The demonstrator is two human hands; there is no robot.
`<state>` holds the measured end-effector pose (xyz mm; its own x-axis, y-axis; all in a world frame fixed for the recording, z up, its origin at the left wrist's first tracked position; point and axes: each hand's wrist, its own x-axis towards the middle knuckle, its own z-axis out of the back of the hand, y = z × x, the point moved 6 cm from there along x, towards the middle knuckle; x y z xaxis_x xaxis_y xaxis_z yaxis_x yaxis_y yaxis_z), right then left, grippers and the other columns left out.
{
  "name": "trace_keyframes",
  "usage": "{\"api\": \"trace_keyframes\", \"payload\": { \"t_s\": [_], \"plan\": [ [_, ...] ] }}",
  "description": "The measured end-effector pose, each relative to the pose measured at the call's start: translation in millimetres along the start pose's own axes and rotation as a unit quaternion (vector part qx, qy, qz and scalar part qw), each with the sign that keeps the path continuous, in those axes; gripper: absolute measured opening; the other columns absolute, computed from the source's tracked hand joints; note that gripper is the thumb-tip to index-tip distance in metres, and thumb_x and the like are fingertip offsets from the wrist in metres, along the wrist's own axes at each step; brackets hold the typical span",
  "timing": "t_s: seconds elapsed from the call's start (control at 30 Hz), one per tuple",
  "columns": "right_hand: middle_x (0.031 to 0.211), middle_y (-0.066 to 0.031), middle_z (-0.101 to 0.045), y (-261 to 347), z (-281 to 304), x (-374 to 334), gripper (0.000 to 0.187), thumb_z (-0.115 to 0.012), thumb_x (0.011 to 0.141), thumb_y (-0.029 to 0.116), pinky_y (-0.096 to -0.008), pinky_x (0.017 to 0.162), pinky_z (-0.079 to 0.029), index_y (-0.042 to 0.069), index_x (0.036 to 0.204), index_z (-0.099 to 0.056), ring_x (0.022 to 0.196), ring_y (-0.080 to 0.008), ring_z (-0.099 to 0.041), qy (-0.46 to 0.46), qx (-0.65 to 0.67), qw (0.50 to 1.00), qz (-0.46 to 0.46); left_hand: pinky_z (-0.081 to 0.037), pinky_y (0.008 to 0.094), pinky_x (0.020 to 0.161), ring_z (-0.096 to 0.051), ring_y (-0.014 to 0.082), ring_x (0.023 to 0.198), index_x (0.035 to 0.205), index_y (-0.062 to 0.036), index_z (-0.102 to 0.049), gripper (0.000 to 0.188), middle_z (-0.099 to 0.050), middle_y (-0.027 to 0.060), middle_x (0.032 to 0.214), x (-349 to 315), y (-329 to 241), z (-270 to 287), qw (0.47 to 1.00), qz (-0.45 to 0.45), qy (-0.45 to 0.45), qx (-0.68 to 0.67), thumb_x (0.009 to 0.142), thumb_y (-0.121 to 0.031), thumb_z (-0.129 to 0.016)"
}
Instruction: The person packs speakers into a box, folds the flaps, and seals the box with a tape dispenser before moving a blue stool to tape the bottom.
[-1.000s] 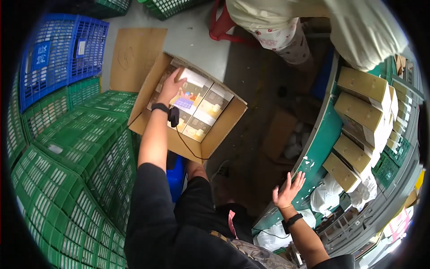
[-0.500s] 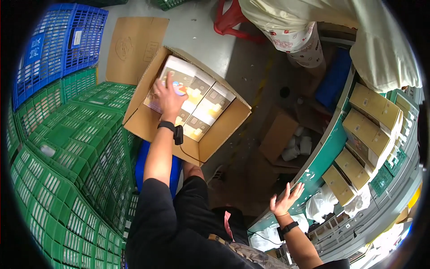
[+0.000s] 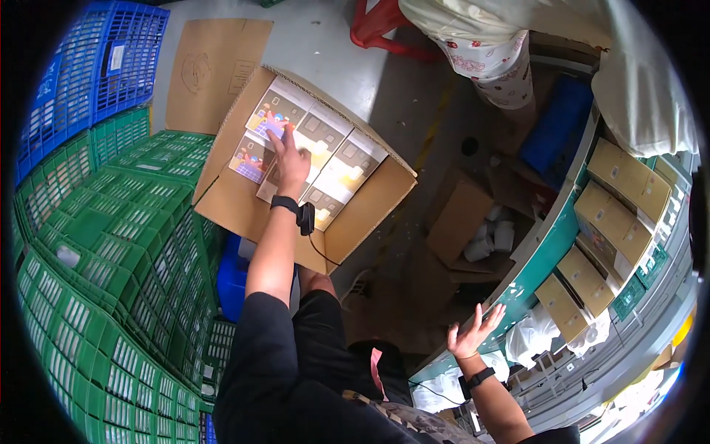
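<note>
An open brown carton (image 3: 373,216) stands tilted in front of me, and several small printed boxes (image 3: 346,164) fill much of it in rows. My left hand (image 3: 294,164) reaches over these boxes, its fingers stretched out and apart, holding nothing. Whether the fingertips touch the box tops I cannot tell. Two boxes with colourful pictures (image 3: 254,157) lie at the carton's left side, next to that hand. My right hand (image 3: 473,339) is held up with spread fingers beside the edge of the green workbench (image 3: 543,248), and nothing is in it.
Stacked green crates (image 3: 118,244) and blue crates (image 3: 96,74) line the left. A flat cardboard sheet (image 3: 214,70) lies beyond them. Cartons (image 3: 595,274) and white bags (image 3: 531,337) are along the right bench. Another person (image 3: 495,59) is at the far right, near a red stool (image 3: 384,33).
My left hand has shifted slightly right and nearer, off the left boxes, so their colourful pictures now show more. My right hand stays nearly in place.
</note>
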<state>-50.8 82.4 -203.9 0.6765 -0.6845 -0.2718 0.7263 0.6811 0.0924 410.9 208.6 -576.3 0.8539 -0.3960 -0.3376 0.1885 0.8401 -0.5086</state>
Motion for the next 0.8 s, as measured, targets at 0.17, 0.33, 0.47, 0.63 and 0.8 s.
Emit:
{"api": "trace_keyframes", "payload": {
  "t_s": [0.17, 0.33, 0.47, 0.63, 0.8],
  "plan": [
    [0.157, -0.0318, -0.016, 2, 6, 4, 0.081, -0.062, 0.072, 0.024, -0.0666, 0.114, -0.013, 0.007, 0.147, -0.038, 0.144, -0.0564, -0.013, -0.011, 0.006, 1.0, -0.002, -0.031, 0.0437, 0.115, -0.034, 0.0405, 0.141, 0.141, -0.0062, -0.049, 0.065, -0.025, 0.0264, 0.156, 12, -13, 21, 0.995, -0.048, 0.082, 0.025, 0.08, -0.013, -0.072],
    [0.156, -0.0299, -0.021, -5, 13, 4, 0.078, -0.064, 0.07, 0.027, -0.0655, 0.115, -0.013, 0.009, 0.143, -0.044, 0.144, -0.0531, -0.016, -0.017, 0.002, 1.0, -0.009, -0.045, 0.0429, 0.099, -0.056, 0.0351, 0.115, 0.12, -0.0026, -0.063, 0.036, -0.061, 0.0185, 0.12, -37, -112, 104, 0.98, -0.173, -0.042, -0.085, 0.085, -0.006, -0.069],
    [0.153, -0.0245, -0.029, 4, 9, 12, 0.073, -0.066, 0.07, 0.031, -0.0645, 0.115, -0.016, 0.013, 0.139, -0.05, 0.142, -0.0477, -0.024, 0.006, 0.043, 0.998, -0.042, -0.05, 0.0404, 0.086, -0.062, 0.0329, 0.097, 0.104, -0.0022, -0.067, 0.025, -0.065, 0.0152, 0.102, -105, -234, 166, 0.946, -0.291, -0.018, -0.142, 0.079, 0.002, -0.069],
    [0.153, -0.0209, -0.033, -13, 24, 2, 0.07, -0.064, 0.074, 0.033, -0.0634, 0.115, -0.018, 0.016, 0.14, -0.05, 0.143, -0.0439, -0.026, -0.003, 0.05, 0.996, -0.069, -0.049, 0.0396, 0.096, -0.061, 0.0346, 0.107, 0.114, 0.0001, -0.064, 0.035, -0.064, 0.0152, 0.112, -218, -461, 175, 0.815, -0.502, 0.106, -0.269, 0.079, -0.002, -0.069],
    [0.156, -0.0173, -0.031, -4, 32, 6, 0.07, -0.064, 0.076, 0.034, -0.0615, 0.115, -0.021, 0.017, 0.142, -0.049, 0.145, -0.0392, -0.026, -0.01, 0.082, 0.996, -0.046, -0.034, 0.0465, 0.113, -0.039, 0.041, 0.135, 0.148, -0.0016, -0.031, 0.084, -0.034, 0.0262, 0.15, -241, -568, 129, 0.833, -0.471, 0.129, -0.262, 0.076, -0.005, -0.074]
  ]
}}
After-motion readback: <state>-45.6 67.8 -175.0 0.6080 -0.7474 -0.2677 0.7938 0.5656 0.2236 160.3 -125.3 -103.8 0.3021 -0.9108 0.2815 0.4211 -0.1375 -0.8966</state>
